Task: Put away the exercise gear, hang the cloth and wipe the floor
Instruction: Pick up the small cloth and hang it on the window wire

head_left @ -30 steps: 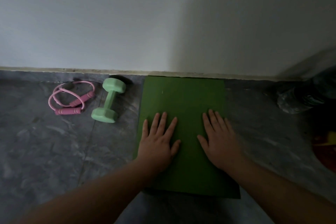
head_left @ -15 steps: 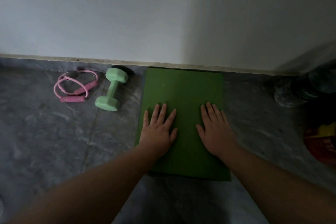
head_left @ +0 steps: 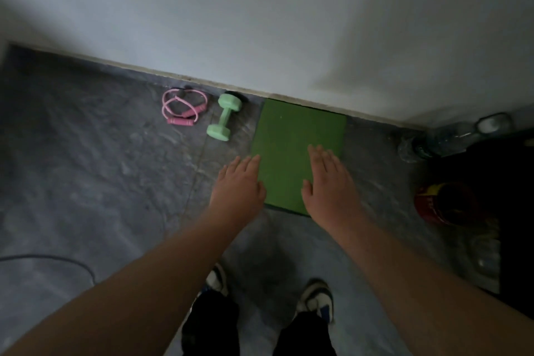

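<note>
One flat green square mat (head_left: 297, 136)

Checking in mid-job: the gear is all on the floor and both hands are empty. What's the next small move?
Probably lower both hands onto the green mat and grip its near edge. The left hand and right hand are open, hovering by that edge, while the dumbbell and pink jump rope lie farther left.

the mat (head_left: 297, 136) is plain dark green. the dumbbell (head_left: 224, 121) is mint green. the rope (head_left: 183, 107) is pink, handles a deeper pink. the floor (head_left: 101, 182) is grey with paler marbled streaks. the wall (head_left: 260, 23) is plain white. the jar (head_left: 442, 204) is red with yellow. the shoes (head_left: 316, 296) are white with blue, the trousers (head_left: 211, 324) black.
</note>
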Action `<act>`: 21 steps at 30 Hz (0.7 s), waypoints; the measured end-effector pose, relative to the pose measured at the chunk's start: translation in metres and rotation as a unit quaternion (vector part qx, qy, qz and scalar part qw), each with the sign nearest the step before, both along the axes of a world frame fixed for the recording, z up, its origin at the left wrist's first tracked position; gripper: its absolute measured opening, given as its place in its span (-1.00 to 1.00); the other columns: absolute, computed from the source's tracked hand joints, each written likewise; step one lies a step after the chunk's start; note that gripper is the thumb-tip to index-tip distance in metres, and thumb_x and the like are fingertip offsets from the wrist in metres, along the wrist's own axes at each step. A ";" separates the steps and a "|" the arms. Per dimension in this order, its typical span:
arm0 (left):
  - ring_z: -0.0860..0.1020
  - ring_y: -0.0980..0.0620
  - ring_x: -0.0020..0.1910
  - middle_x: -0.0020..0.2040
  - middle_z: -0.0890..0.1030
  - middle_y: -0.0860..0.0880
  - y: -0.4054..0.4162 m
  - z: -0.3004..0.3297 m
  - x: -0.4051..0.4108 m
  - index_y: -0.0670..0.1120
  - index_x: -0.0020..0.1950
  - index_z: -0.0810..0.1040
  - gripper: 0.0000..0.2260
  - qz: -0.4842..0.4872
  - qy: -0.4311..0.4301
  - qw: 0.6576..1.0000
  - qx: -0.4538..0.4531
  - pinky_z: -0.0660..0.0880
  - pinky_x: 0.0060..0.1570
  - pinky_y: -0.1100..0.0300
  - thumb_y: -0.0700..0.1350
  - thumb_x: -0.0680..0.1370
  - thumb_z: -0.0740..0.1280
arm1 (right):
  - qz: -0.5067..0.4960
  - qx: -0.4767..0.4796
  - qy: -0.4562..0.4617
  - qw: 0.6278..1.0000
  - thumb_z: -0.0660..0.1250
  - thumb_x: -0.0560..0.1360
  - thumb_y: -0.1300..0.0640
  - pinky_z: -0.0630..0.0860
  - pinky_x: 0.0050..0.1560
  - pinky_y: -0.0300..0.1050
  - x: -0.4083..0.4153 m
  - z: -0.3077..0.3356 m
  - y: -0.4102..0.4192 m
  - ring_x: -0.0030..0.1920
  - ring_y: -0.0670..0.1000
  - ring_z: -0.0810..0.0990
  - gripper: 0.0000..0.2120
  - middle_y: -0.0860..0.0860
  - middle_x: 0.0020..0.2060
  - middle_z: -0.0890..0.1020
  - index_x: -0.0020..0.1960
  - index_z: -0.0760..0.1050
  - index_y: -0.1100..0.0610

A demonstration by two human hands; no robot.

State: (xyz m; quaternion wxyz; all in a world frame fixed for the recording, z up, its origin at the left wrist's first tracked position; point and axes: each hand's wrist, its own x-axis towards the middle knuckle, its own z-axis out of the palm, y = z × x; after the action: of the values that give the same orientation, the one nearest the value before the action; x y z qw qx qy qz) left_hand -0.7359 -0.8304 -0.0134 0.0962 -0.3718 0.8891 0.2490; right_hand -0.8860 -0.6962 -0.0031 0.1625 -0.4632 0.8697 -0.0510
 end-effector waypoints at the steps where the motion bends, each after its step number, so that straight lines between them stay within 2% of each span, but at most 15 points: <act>1: 0.27 -0.11 0.46 0.46 0.37 -0.09 0.002 0.025 0.009 -0.07 0.51 0.21 -0.46 0.015 0.011 1.000 0.004 0.22 0.43 -0.08 -0.04 0.53 0.19 | 0.006 -0.003 -0.006 1.000 0.24 0.52 0.09 0.16 0.50 0.07 0.007 0.024 -0.001 0.47 0.20 0.26 -0.34 0.21 0.47 0.31 0.55 0.11 0.20; 5: 0.39 -0.11 0.35 0.39 0.44 -0.09 0.001 0.135 0.049 -0.07 0.48 0.28 -0.51 0.061 0.025 0.998 0.011 0.33 0.35 -0.09 -0.03 0.54 0.19 | 0.020 -0.032 -0.038 0.999 0.28 0.49 0.14 0.27 0.45 0.14 0.038 0.132 -0.010 0.41 0.23 0.35 -0.38 0.22 0.38 0.42 0.50 0.21 0.23; 8: 0.47 -0.14 0.26 0.34 0.49 -0.13 -0.008 0.234 0.080 -0.06 0.46 0.31 -0.54 0.108 0.048 0.993 0.025 0.40 0.24 -0.03 -0.07 0.56 0.22 | 0.029 -0.061 -0.071 0.995 0.29 0.48 0.16 0.26 0.46 0.10 0.060 0.232 -0.019 0.39 0.23 0.37 -0.40 0.22 0.37 0.43 0.49 0.24 0.23; 11: 0.49 -0.17 0.25 0.32 0.50 -0.16 -0.018 0.328 0.110 -0.06 0.45 0.33 -0.54 0.143 0.069 0.987 0.030 0.43 0.24 -0.05 -0.08 0.55 0.24 | 0.046 -0.075 -0.085 0.993 0.30 0.49 0.19 0.23 0.46 0.05 0.079 0.331 -0.025 0.39 0.21 0.36 -0.41 0.21 0.37 0.43 0.49 0.26 0.23; 17: 0.47 -0.18 0.25 0.32 0.49 -0.18 -0.031 0.494 0.150 -0.07 0.45 0.33 -0.54 0.134 0.087 0.987 -0.019 0.40 0.24 -0.03 -0.09 0.54 0.25 | 0.047 -0.106 -0.085 0.990 0.28 0.51 0.20 0.12 0.46 -0.09 0.113 0.500 -0.030 0.45 0.13 0.25 -0.39 0.16 0.44 0.36 0.53 0.19 0.16; 21: 0.44 -0.14 0.30 0.35 0.47 -0.15 -0.040 0.561 0.170 -0.08 0.46 0.31 -0.52 0.118 0.105 0.986 -0.055 0.36 0.28 0.00 -0.08 0.54 0.25 | 0.049 -0.122 -0.070 0.989 0.22 0.56 0.11 0.16 0.49 0.03 0.138 0.562 -0.030 0.50 0.12 0.19 -0.39 0.12 0.48 0.30 0.56 0.10 0.07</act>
State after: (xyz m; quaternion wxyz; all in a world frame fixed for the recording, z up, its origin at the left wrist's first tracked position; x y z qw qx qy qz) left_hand -0.5657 -0.8702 0.5480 -0.0479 -0.4508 0.8564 0.2470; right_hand -0.7481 -0.7261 0.5594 0.1680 -0.5170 0.8196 -0.1810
